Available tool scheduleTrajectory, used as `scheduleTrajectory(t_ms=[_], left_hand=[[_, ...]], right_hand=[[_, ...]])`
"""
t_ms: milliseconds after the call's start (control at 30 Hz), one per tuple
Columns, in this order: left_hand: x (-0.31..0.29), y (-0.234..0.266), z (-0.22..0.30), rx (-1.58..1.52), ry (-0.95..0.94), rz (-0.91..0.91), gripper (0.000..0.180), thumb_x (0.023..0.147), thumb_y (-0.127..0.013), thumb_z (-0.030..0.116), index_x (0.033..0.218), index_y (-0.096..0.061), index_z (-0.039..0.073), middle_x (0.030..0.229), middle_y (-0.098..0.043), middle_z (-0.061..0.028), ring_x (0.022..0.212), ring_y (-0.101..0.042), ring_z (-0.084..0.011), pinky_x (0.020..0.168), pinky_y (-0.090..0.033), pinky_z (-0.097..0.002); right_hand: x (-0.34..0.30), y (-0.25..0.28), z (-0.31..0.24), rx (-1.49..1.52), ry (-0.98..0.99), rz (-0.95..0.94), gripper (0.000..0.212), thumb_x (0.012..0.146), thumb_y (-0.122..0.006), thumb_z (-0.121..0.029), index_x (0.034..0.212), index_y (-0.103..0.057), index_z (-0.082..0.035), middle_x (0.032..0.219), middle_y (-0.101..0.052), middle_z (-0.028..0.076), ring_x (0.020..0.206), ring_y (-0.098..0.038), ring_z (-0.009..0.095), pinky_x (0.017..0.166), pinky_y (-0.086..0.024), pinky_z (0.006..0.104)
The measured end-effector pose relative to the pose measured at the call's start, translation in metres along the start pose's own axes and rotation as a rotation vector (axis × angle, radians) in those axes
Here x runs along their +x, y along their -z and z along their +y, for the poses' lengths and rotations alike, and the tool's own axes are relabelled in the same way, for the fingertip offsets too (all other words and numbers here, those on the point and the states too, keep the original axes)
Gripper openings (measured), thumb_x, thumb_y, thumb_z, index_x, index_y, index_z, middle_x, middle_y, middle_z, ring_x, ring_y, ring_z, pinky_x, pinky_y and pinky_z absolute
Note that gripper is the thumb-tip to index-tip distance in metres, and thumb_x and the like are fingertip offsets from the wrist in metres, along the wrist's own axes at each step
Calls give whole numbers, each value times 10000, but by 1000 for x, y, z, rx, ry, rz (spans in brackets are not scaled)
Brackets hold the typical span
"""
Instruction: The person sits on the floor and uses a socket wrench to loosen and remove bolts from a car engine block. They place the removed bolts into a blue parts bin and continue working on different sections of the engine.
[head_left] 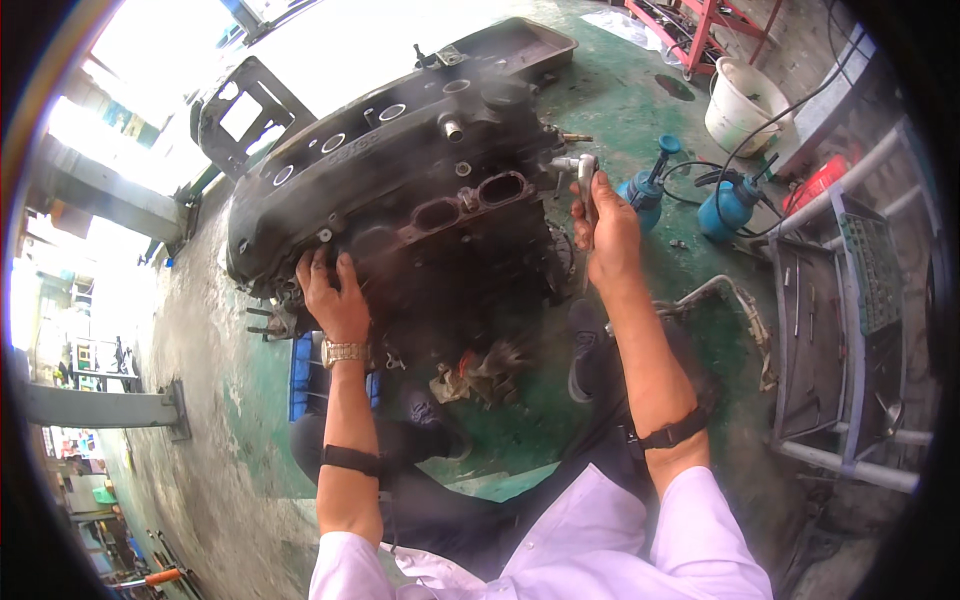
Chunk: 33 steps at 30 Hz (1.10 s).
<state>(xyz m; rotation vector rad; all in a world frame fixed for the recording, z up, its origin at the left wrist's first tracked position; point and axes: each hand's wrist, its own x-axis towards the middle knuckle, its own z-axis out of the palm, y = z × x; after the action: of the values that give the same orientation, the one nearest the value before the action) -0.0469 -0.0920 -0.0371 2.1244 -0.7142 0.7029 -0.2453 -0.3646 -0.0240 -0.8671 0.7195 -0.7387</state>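
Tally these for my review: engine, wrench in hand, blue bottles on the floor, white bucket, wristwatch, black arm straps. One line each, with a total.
Engine: 1
Held wrench: 1
Blue bottles: 2
White bucket: 1
Wristwatch: 1
Black arm straps: 2
Total: 8

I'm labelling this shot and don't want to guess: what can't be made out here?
Head view:
Ratchet wrench, handle: partly hidden by the right hand.
Left hand, palm side: hidden by its own back.
Engine, far side: hidden by its own bulk.
Red trolley, top: cut off by the upper edge.
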Motion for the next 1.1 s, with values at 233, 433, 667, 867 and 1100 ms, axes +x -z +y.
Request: scheduleTrajectory(t_ms=[233, 433, 667, 867, 1100], left_hand=[[-1, 1, 3, -7, 39, -27, 348, 903, -637, 166, 1148, -614, -81, 1216, -561, -210, 968, -595, -330, 801, -495, -390], [-1, 1, 2, 24, 23, -18, 354, 904, -631, 169, 1149, -610, -85, 1226, -556, -235, 1080, -566, -387, 901, -469, -424], [-2, 1, 2, 15, 18, -31, 355, 898, -633, 172, 1142, -612, -85, 1222, -554, -257, 1113, -547, -415, 949, -443, -447], [-4, 1, -2, 47, 51, -59, 371, 898, -645, 243, 1134, -624, -43, 1199, -584, -274, 1153, -523, -447, 1002, -406, -505], [-6, -3, -1, -36, 44, 5, 378, 872, -665, 215, 1141, -625, -48, 1234, -552, -254, 1128, -544, -426, 975, -447, -443]], right_hand=[[3, 4, -1, 137, -91, -101, 450, 1023, -432, -438, 965, -612, -30, 632, -478, -18, 458, -375, 78, 436, -293, 245], [1, 6, -5, 318, -221, -327, 499, 1017, -385, -481, 908, -597, -43, 575, -425, -21, 426, -331, 79, 425, -282, 254], [6, 12, -2, 524, -282, -687, 564, 968, -415, -563, 866, -611, -44, 520, -377, -25, 399, -302, 90, 428, -263, 266], [3, 7, 4, 458, -145, -750, 497, 971, -466, -534, 919, -617, -64, 575, -472, -2, 389, -327, 105, 382, -240, 261], [-8, 6, 12, -25, -35, -525, 368, 966, -584, -389, 849, -605, -40, 641, -589, 31, 470, -476, 78, 416, -327, 200]])
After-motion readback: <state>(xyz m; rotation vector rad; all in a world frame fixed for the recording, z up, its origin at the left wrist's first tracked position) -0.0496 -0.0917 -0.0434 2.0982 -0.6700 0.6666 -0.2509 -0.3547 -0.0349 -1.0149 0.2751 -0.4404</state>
